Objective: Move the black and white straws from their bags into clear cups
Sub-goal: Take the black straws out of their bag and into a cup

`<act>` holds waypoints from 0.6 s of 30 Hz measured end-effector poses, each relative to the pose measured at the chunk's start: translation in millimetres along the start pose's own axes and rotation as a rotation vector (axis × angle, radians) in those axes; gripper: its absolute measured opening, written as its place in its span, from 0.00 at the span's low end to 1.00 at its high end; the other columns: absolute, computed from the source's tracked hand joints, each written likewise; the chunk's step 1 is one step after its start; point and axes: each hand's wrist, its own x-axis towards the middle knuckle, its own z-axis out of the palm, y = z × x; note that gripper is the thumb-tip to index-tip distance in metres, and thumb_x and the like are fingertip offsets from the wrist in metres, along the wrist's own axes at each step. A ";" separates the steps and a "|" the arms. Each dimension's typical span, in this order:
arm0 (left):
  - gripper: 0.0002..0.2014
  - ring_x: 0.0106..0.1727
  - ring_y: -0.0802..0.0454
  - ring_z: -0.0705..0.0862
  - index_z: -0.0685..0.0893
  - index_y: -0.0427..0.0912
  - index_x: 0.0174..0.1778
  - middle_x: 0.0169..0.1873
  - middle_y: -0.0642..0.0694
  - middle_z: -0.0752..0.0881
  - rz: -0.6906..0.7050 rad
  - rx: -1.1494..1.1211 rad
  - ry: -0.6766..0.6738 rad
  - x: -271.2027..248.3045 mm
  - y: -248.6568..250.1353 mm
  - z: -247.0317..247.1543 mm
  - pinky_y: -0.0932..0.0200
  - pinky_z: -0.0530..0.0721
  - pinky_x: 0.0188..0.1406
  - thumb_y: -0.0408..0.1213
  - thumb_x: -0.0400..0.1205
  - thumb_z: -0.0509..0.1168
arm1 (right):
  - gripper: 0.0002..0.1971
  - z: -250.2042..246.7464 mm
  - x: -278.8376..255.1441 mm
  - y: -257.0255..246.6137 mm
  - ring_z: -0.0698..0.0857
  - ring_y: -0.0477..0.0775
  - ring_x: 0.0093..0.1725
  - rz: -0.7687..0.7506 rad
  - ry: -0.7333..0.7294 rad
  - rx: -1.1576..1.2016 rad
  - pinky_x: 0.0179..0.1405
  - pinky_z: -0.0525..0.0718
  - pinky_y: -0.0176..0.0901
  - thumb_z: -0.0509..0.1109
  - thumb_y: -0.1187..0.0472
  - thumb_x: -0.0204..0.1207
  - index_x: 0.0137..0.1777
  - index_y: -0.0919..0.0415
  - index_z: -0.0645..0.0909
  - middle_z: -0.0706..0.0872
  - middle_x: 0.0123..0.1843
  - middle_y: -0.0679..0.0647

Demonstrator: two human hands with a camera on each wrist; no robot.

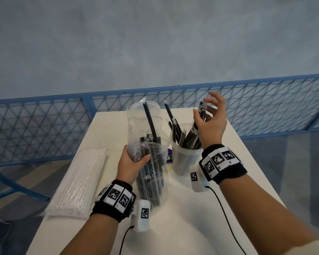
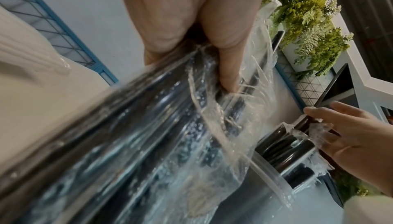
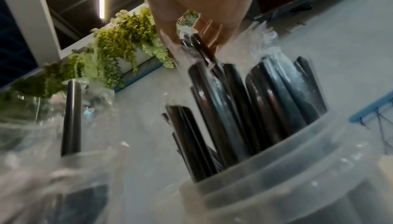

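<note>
A clear bag of black straws stands upright on the white table. My left hand grips it around the middle; the left wrist view shows the thumb pressing into the crinkled plastic. One straw sticks up out of the bag's open mouth. To its right, a clear cup holds several black straws. My right hand is above the cup, thumb and fingers pinching the tops of a few wrapped black straws whose lower ends sit in the cup.
A sealed pack of white straws lies flat along the table's left edge. A blue mesh fence runs behind the table. A purple label shows between bag and cup. Wrist cables trail toward the near edge.
</note>
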 end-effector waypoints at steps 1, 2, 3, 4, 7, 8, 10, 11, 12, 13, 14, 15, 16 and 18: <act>0.26 0.57 0.45 0.84 0.76 0.42 0.61 0.54 0.43 0.86 0.000 -0.002 -0.003 -0.4 0.7 0.6 0.48 0.83 0.60 0.30 0.70 0.77 | 0.21 0.8 -1.1 3.0 0.80 0.37 0.50 -0.065 -0.047 -0.105 0.54 0.78 0.25 0.69 0.72 0.71 0.59 0.50 0.77 0.81 0.55 0.50; 0.25 0.57 0.45 0.84 0.76 0.42 0.61 0.53 0.44 0.86 0.000 -0.006 -0.006 -0.8 1.3 1.2 0.50 0.83 0.59 0.30 0.70 0.77 | 0.17 1.6 -2.2 8.7 0.78 0.35 0.49 -0.121 -0.106 -0.209 0.54 0.73 0.20 0.67 0.72 0.73 0.58 0.56 0.80 0.82 0.54 0.51; 0.25 0.56 0.46 0.84 0.76 0.43 0.61 0.52 0.45 0.86 0.000 -0.009 -0.010 -1.2 1.8 1.6 0.52 0.82 0.57 0.29 0.70 0.76 | 0.14 2.3 -3.6 15.6 0.78 0.36 0.48 -0.142 -0.173 -0.296 0.53 0.71 0.18 0.66 0.72 0.74 0.57 0.59 0.82 0.82 0.53 0.52; 0.25 0.56 0.47 0.84 0.76 0.43 0.60 0.51 0.47 0.86 0.003 -0.010 -0.009 -1.5 2.5 2.0 0.53 0.82 0.56 0.29 0.70 0.76 | 0.12 2.7 -5.0 22.7 0.80 0.42 0.50 -0.124 -0.247 -0.363 0.54 0.72 0.22 0.64 0.70 0.76 0.56 0.61 0.83 0.84 0.53 0.53; 0.25 0.55 0.48 0.84 0.76 0.44 0.60 0.49 0.50 0.85 0.007 -0.005 -0.007 -2.1 3.1 2.2 0.54 0.81 0.56 0.30 0.70 0.77 | 0.11 3.5 -7.5 37.7 0.84 0.57 0.54 -0.014 -0.416 -0.515 0.59 0.79 0.45 0.62 0.65 0.80 0.55 0.62 0.85 0.86 0.55 0.56; 0.25 0.55 0.48 0.84 0.76 0.45 0.60 0.49 0.50 0.85 0.007 -0.004 -0.007 -2.1 3.0 1.7 0.54 0.81 0.56 0.30 0.70 0.77 | 0.12 3.8 -8.0 38.9 0.83 0.59 0.57 -0.004 -0.421 -0.531 0.62 0.78 0.48 0.61 0.62 0.80 0.56 0.61 0.84 0.86 0.57 0.56; 0.25 0.55 0.48 0.84 0.76 0.46 0.59 0.50 0.50 0.86 0.007 0.000 -0.004 -2.5 2.2 0.8 0.53 0.82 0.57 0.31 0.70 0.77 | 0.16 2.6 -8.8 36.8 0.79 0.59 0.64 -0.088 -0.320 -0.584 0.68 0.70 0.51 0.61 0.52 0.78 0.60 0.57 0.82 0.84 0.62 0.54; 0.25 0.55 0.48 0.84 0.76 0.46 0.59 0.50 0.49 0.86 0.007 0.003 -0.001 -2.2 1.6 0.2 0.52 0.82 0.58 0.32 0.69 0.77 | 0.19 1.9 -9.4 32.1 0.77 0.57 0.66 -0.158 -0.241 -0.637 0.70 0.66 0.53 0.60 0.47 0.76 0.61 0.55 0.81 0.82 0.64 0.53; 0.25 0.56 0.48 0.84 0.76 0.46 0.60 0.51 0.48 0.86 0.007 0.004 0.000 -2.0 1.3 -0.1 0.51 0.82 0.58 0.32 0.69 0.77 | 0.22 0.3 -10.0 28.6 0.75 0.56 0.68 -0.193 -0.209 -0.698 0.71 0.65 0.57 0.61 0.42 0.74 0.63 0.52 0.79 0.80 0.67 0.52; 0.25 0.56 0.47 0.84 0.76 0.45 0.60 0.51 0.47 0.86 0.008 0.006 0.002 -1.6 1.0 -0.6 0.51 0.82 0.59 0.32 0.69 0.77 | 0.25 -1.4 -9.8 26.8 0.72 0.56 0.70 -0.179 -0.259 -0.772 0.72 0.64 0.61 0.62 0.38 0.73 0.66 0.49 0.77 0.77 0.70 0.51; 0.25 0.56 0.47 0.84 0.76 0.46 0.60 0.52 0.47 0.86 0.009 0.008 0.001 -1.4 0.6 -0.7 0.50 0.82 0.59 0.32 0.69 0.77 | 0.27 -2.2 -9.7 26.5 0.70 0.55 0.73 -0.119 -0.368 -0.850 0.73 0.61 0.63 0.64 0.37 0.72 0.69 0.47 0.74 0.74 0.73 0.50; 0.25 0.57 0.47 0.84 0.77 0.46 0.60 0.52 0.47 0.86 0.010 0.011 -0.001 -1.1 0.0 -0.9 0.49 0.82 0.60 0.32 0.69 0.77 | 0.27 -2.4 -10.3 28.2 0.69 0.55 0.74 -0.056 -0.487 -0.927 0.75 0.58 0.65 0.64 0.36 0.73 0.70 0.45 0.72 0.72 0.75 0.50; 0.25 0.57 0.47 0.84 0.77 0.46 0.60 0.52 0.46 0.86 0.008 0.013 -0.003 -0.9 -0.7 -1.0 0.48 0.82 0.60 0.32 0.69 0.78 | 0.26 -2.9 -11.6 30.7 0.68 0.55 0.75 -0.028 -0.550 -0.970 0.75 0.55 0.65 0.64 0.38 0.74 0.71 0.46 0.72 0.72 0.76 0.50; 0.26 0.57 0.47 0.84 0.77 0.45 0.61 0.53 0.46 0.86 0.002 0.017 -0.009 -1.3 -1.1 -1.6 0.46 0.82 0.61 0.33 0.69 0.78 | 0.21 -3.1 -16.0 27.1 0.75 0.56 0.70 -0.159 -0.422 -0.845 0.73 0.59 0.61 0.66 0.46 0.76 0.66 0.52 0.78 0.78 0.70 0.53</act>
